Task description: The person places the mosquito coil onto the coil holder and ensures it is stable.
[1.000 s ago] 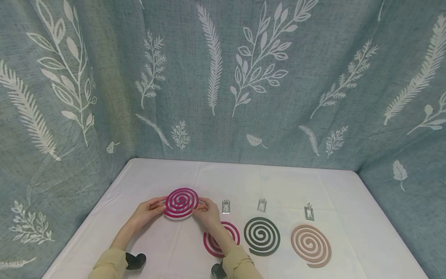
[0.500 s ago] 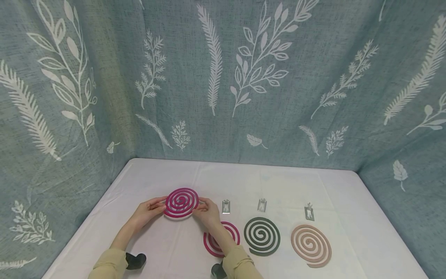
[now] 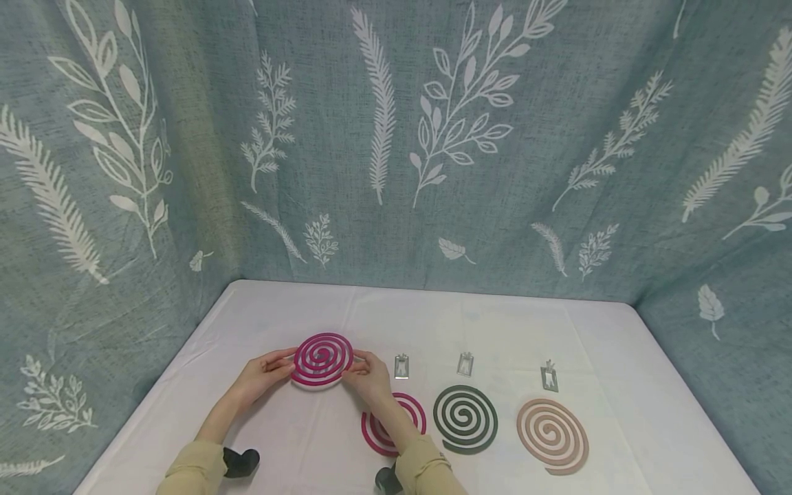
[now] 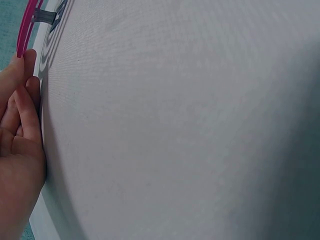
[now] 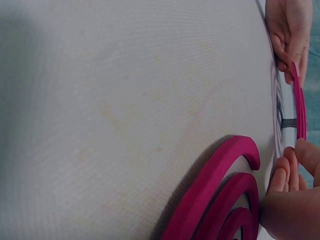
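A deep pink mosquito coil [image 3: 322,359] is raised a little above the white table, lying near level. My left hand [image 3: 258,379] pinches its left rim between thumb and fingers. On the opposite rim, my right hand [image 3: 370,379] pinches it the same way. Under the coil's middle, a small metal stand [image 5: 289,123] reaches up from the table in the right wrist view; whether the coil is seated on its tip cannot be made out. A second pink coil [image 5: 205,182] lies flat below my right forearm, which partly covers it.
To the right lie a dark green coil [image 3: 463,414] and a tan coil [image 3: 549,432]. Behind the flat coils are three flat metal stands: a left one [image 3: 401,357], a middle one [image 3: 465,355] and a right one [image 3: 548,366]. A patterned curtain [image 3: 396,240] borders the table.
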The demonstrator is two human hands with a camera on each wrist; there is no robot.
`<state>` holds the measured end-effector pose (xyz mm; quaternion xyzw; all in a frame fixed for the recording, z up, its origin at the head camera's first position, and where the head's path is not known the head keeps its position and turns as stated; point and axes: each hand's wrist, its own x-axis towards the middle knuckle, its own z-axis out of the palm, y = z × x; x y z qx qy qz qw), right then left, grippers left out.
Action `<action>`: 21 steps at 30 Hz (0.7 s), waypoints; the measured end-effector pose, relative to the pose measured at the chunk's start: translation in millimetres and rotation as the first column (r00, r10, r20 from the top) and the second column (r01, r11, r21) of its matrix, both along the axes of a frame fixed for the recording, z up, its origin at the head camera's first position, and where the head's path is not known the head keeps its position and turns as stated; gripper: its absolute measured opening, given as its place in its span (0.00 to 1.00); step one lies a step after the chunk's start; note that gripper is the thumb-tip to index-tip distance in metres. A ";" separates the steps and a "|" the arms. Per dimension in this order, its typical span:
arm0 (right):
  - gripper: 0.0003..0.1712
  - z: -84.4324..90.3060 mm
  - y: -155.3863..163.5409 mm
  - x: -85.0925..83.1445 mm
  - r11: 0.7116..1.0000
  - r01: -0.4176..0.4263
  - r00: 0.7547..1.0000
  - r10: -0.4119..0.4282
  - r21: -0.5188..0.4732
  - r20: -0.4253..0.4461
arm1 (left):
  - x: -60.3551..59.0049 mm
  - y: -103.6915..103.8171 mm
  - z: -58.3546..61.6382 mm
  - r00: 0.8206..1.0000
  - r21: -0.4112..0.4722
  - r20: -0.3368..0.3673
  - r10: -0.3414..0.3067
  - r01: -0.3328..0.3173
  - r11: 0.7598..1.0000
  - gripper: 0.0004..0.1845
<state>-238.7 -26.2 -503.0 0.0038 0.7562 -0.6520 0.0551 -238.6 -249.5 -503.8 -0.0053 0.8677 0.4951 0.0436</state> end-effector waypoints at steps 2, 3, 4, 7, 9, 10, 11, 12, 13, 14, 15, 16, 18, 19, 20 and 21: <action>0.24 0.1 -0.2 -0.4 1.000 0.000 1.000 0.000 -0.004 -0.001 | -0.2 -0.1 -0.2 1.000 -0.001 0.000 0.001 -0.001 1.000 0.30; 0.24 0.3 -0.2 -0.5 1.000 0.000 1.000 0.000 -0.006 -0.001 | -0.3 -0.1 -0.3 1.000 0.001 0.001 0.002 -0.002 1.000 0.30; 0.24 0.2 -0.3 -0.7 1.000 0.000 1.000 0.000 -0.006 0.000 | -0.4 -0.2 -0.3 1.000 0.003 0.001 0.003 -0.003 1.000 0.30; 0.25 0.9 -0.1 -0.9 1.000 -0.002 1.000 0.002 -0.013 -0.001 | -0.6 -0.2 -0.4 1.000 0.009 0.003 0.005 -0.005 1.000 0.30; 0.25 0.9 0.1 -0.8 1.000 -0.004 1.000 0.004 -0.012 -0.006 | -0.5 -0.2 -0.3 1.000 0.012 0.003 0.005 -0.005 1.000 0.30; 0.25 0.9 0.3 -0.8 1.000 -0.005 1.000 0.005 -0.014 -0.006 | -0.5 -0.1 -0.2 1.000 0.012 0.003 0.006 -0.006 1.000 0.30; 0.25 0.9 0.4 -0.7 1.000 -0.006 1.000 0.006 -0.017 -0.007 | -0.5 0.0 -0.1 1.000 0.012 0.004 0.006 -0.006 1.000 0.30; 0.25 0.8 0.4 -0.5 1.000 -0.006 1.000 0.006 -0.019 -0.007 | -0.4 0.1 0.1 1.000 0.012 0.004 0.006 -0.006 1.000 0.30; 0.25 0.3 0.5 -0.4 1.000 -0.007 1.000 0.007 -0.016 -0.012 | -0.4 0.2 0.1 1.000 0.013 0.004 0.007 -0.007 1.000 0.30; 0.25 0.2 0.5 -0.4 1.000 -0.008 1.000 0.008 -0.017 -0.014 | -0.3 0.2 0.2 1.000 0.013 0.004 0.007 -0.007 1.000 0.30; 0.25 0.1 0.5 -0.3 1.000 -0.008 1.000 0.008 -0.017 -0.016 | -0.3 0.3 0.2 1.000 0.013 0.005 0.007 -0.007 1.000 0.30; 0.25 0.2 0.5 -0.2 1.000 -0.008 1.000 0.007 -0.022 -0.012 | -0.4 0.3 0.2 1.000 0.014 0.005 0.007 -0.007 1.000 0.30; 0.25 0.4 0.6 0.1 1.000 -0.008 1.000 0.008 -0.024 -0.012 | -0.5 0.3 0.1 1.000 0.016 0.006 0.008 -0.008 1.000 0.30; 0.25 0.4 0.6 0.3 1.000 -0.009 1.000 0.009 -0.022 -0.016 | -0.6 0.3 0.0 1.000 0.017 0.007 0.008 -0.008 1.000 0.30; 0.25 0.7 0.6 0.5 1.000 -0.009 1.000 0.008 -0.020 -0.017 | -0.7 0.2 -0.1 1.000 0.018 0.008 0.009 -0.009 1.000 0.30; 0.25 0.9 0.6 0.6 1.000 -0.008 1.000 0.007 -0.019 -0.015 | -0.7 0.2 -0.2 1.000 0.018 0.008 0.010 -0.010 1.000 0.30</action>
